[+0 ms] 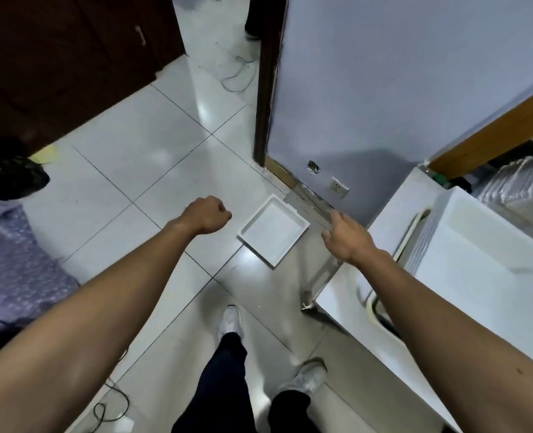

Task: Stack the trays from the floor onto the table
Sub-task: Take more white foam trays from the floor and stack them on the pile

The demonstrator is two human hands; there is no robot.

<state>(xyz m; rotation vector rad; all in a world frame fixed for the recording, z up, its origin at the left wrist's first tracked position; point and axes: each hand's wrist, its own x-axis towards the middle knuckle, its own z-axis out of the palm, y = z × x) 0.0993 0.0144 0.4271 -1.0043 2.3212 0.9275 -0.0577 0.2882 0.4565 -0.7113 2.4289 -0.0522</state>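
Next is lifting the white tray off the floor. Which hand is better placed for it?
Likely the right hand: its fingers are relaxed and open, it sits just right of the tray in the view, and nearer the table. The left hand is curled into a fist, holding nothing.

Person wearing dark trousers (227, 385), legs showing well below the fingers (337, 220), pale grey-white lace-up trainers (231, 318) covering both feet, forearms (446, 314) running bare from the fingers back to the frame edge
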